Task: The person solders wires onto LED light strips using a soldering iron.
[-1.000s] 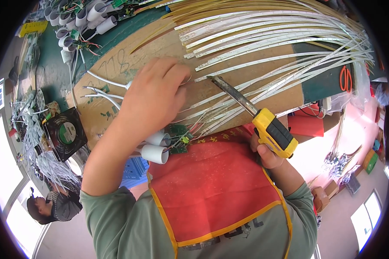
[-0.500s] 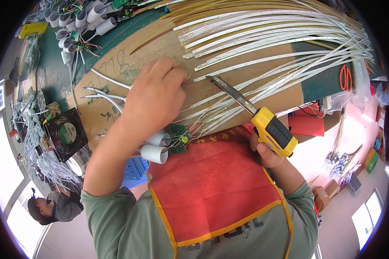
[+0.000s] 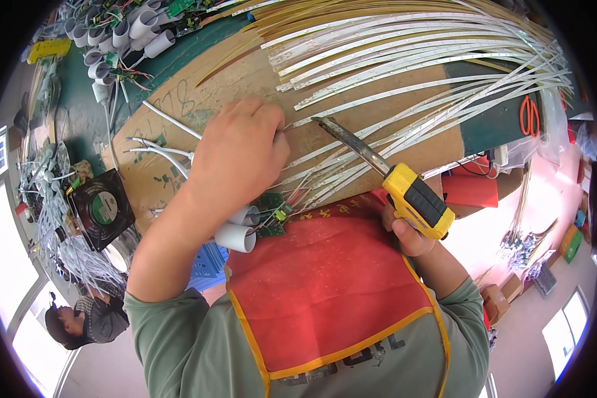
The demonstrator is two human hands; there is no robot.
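Observation:
My right hand (image 3: 410, 233) is wrapped round the yellow and black handle of a soldering iron (image 3: 416, 201). Its long metal barrel slants up to the left, and the dark tip rests at or just over the end of a thin white LED strip (image 3: 371, 95). Opposite the tip, my left hand (image 3: 242, 149) is closed in a pinch, palm down. A thin wire (image 3: 290, 125) shows between its fingertips and the strip's end; the thumb is mostly hidden. Below this hand lie white plastic cups (image 3: 235, 237) and a small green circuit board (image 3: 270, 225) with thin wires.
Many LED strips (image 3: 378, 53) fan across the cardboard sheet (image 3: 245, 71). White cables (image 3: 169, 118) run left of my hand, beside a black fan (image 3: 104, 207). More cups with boards (image 3: 142, 25) sit at the far left. Orange-handled scissors (image 3: 529, 117) lie right. Another person (image 3: 89, 318) is at lower left.
My left hand has dropped slightly toward me, its fingers more curled under. The iron keeps nearly the same place at the strip's end. The whole view has shifted a little.

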